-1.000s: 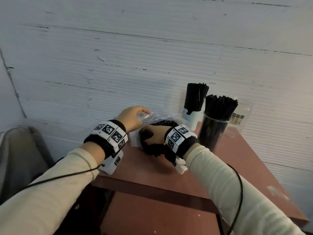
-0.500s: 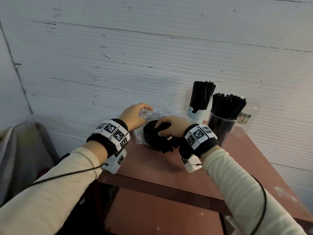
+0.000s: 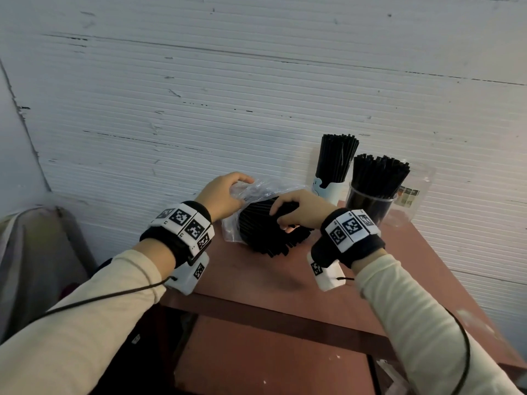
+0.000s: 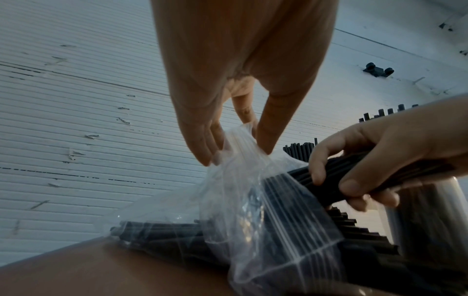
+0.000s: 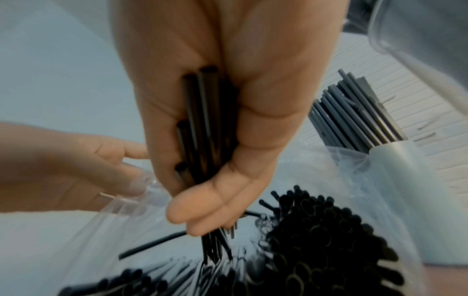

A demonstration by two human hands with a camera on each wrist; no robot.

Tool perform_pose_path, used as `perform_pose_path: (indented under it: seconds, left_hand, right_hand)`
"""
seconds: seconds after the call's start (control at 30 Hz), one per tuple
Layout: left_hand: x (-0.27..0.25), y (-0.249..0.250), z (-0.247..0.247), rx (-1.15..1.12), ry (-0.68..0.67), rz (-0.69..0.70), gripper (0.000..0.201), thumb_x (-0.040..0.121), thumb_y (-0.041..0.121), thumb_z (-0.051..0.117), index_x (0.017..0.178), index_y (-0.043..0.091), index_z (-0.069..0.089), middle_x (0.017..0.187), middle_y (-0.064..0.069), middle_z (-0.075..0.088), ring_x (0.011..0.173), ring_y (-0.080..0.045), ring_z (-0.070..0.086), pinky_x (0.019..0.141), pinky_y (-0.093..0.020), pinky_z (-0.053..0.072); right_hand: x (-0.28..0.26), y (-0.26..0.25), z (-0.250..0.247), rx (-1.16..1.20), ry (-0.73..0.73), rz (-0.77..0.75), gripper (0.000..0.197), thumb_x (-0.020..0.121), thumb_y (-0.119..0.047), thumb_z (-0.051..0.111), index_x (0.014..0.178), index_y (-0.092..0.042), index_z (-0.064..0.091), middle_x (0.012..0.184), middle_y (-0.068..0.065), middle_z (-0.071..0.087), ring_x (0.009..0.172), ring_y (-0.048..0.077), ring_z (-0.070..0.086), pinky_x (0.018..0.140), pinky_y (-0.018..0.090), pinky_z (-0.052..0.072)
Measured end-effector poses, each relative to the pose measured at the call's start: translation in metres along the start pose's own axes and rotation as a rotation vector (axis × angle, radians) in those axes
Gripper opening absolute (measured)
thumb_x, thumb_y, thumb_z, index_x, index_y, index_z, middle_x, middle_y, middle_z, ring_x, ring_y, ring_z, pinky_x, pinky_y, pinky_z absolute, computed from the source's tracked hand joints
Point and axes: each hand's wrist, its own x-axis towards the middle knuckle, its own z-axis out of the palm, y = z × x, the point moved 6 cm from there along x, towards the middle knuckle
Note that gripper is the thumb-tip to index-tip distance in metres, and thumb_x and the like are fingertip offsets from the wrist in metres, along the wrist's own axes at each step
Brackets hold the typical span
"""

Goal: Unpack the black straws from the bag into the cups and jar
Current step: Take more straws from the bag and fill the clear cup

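Observation:
A clear plastic bag (image 3: 258, 191) full of black straws (image 3: 263, 226) lies on the brown table (image 3: 256, 277). My left hand (image 3: 221, 196) pinches the bag's top edge (image 4: 239, 138). My right hand (image 3: 299, 212) grips a small bunch of straws (image 5: 205, 128) at the bag's mouth, fingers curled round them (image 4: 354, 176). Behind stand a pale blue cup (image 3: 328, 189) and a clear cup (image 3: 368, 203), both packed with upright black straws. A clear jar (image 3: 413, 189) stands to their right against the wall.
A white ribbed wall (image 3: 256, 95) runs right behind the table. The table's front edge (image 3: 271, 312) is near my wrists. Grey fabric (image 3: 31, 252) sits lower left, off the table. Cables hang from both wrist cameras.
My right hand has drawn back to the right from the bag's mouth with a bunch of straws. The left hand stays on the bag's edge.

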Motion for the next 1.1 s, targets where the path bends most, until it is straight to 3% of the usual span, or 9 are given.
perform_pose_path:
  seconds: [0.17, 0.3, 0.43, 0.6, 0.73, 0.8, 0.87, 1.0, 1.1]
  left_hand:
    - [-0.010, 0.028, 0.011, 0.200, 0.100, 0.194, 0.071, 0.073, 0.015, 0.072, 0.137, 0.026, 0.045, 0.140, -0.005, 0.036, 0.129, -0.022, 0.038, 0.107, -0.037, 0.038]
    - [-0.011, 0.064, 0.050, 0.336, -0.150, 0.357, 0.094, 0.067, 0.029, 0.082, 0.146, 0.021, 0.032, 0.146, -0.001, 0.034, 0.134, -0.018, 0.032, 0.112, -0.033, 0.029]
    - [-0.002, 0.085, 0.079, 0.359, -0.211, 0.409, 0.083, 0.062, 0.039, 0.083, 0.134, 0.025, 0.045, 0.129, 0.005, 0.054, 0.118, -0.014, 0.050, 0.101, -0.032, 0.042]
    - [-0.005, 0.116, 0.087, 0.248, -0.137, 0.490, 0.021, 0.077, 0.031, 0.072, 0.088, 0.019, 0.060, 0.083, 0.004, 0.065, 0.080, -0.020, 0.062, 0.070, -0.034, 0.050]
    - [-0.007, 0.130, 0.085, 0.053, -0.103, 0.405, 0.020, 0.084, 0.033, 0.068, 0.103, 0.025, 0.065, 0.089, 0.007, 0.069, 0.085, -0.012, 0.064, 0.075, -0.027, 0.049]
    - [-0.008, 0.136, 0.088, -0.104, -0.107, 0.339, 0.007, 0.086, 0.028, 0.069, 0.089, 0.027, 0.063, 0.080, 0.008, 0.066, 0.074, -0.006, 0.062, 0.068, -0.020, 0.046]
    - [-0.010, 0.148, 0.098, -0.221, -0.174, 0.322, 0.017, 0.087, 0.025, 0.069, 0.076, 0.023, 0.056, 0.068, 0.010, 0.057, 0.061, -0.001, 0.054, 0.061, -0.018, 0.042]
    - [-0.019, 0.159, 0.121, -0.506, -0.369, 0.253, 0.017, 0.085, 0.015, 0.073, 0.078, 0.011, 0.058, 0.070, 0.002, 0.057, 0.067, -0.006, 0.056, 0.070, -0.015, 0.047]
    - [-0.021, 0.149, 0.135, -0.592, -0.459, 0.164, 0.018, 0.078, 0.000, 0.075, 0.086, 0.011, 0.063, 0.083, -0.004, 0.066, 0.082, -0.012, 0.064, 0.086, -0.028, 0.051]
  right_hand:
    - [-0.029, 0.003, -0.019, 0.121, -0.076, -0.019, 0.022, 0.081, 0.007, 0.067, 0.099, -0.005, 0.070, 0.075, 0.013, 0.066, 0.061, 0.015, 0.065, 0.061, 0.022, 0.054]
    - [-0.054, -0.001, -0.036, 0.087, -0.109, -0.039, 0.022, 0.082, 0.005, 0.069, 0.100, -0.007, 0.070, 0.088, 0.021, 0.068, 0.065, 0.018, 0.068, 0.064, 0.022, 0.055]
    - [-0.078, -0.007, -0.049, 0.049, -0.094, -0.061, 0.023, 0.081, 0.000, 0.071, 0.099, -0.015, 0.072, 0.091, 0.018, 0.070, 0.069, 0.018, 0.068, 0.066, 0.019, 0.054]
    - [-0.106, -0.010, -0.066, 0.024, -0.057, -0.114, 0.026, 0.085, -0.009, 0.071, 0.109, -0.019, 0.070, 0.104, 0.014, 0.069, 0.076, 0.010, 0.067, 0.070, 0.019, 0.052]
    - [-0.134, -0.028, -0.101, -0.092, 0.113, -0.222, 0.040, 0.086, -0.040, 0.066, 0.125, -0.039, 0.060, 0.117, -0.010, 0.064, 0.107, -0.002, 0.060, 0.097, 0.022, 0.045]
    - [-0.146, -0.040, -0.118, -0.059, 0.237, -0.280, 0.043, 0.084, -0.048, 0.066, 0.126, -0.046, 0.056, 0.124, -0.015, 0.060, 0.116, -0.004, 0.054, 0.104, 0.025, 0.041]
    - [-0.153, -0.054, -0.130, 0.034, 0.380, -0.404, 0.038, 0.087, -0.038, 0.067, 0.125, -0.038, 0.059, 0.126, -0.015, 0.060, 0.117, 0.002, 0.056, 0.103, 0.029, 0.044]
    - [-0.145, -0.063, -0.129, -0.030, 0.579, -0.516, 0.025, 0.095, -0.020, 0.060, 0.119, -0.023, 0.064, 0.114, -0.013, 0.063, 0.107, 0.006, 0.060, 0.094, 0.025, 0.049]
    - [-0.125, -0.048, -0.110, -0.252, 0.501, -0.418, 0.024, 0.098, -0.030, 0.052, 0.115, -0.021, 0.067, 0.112, -0.011, 0.064, 0.104, 0.002, 0.058, 0.094, 0.022, 0.046]
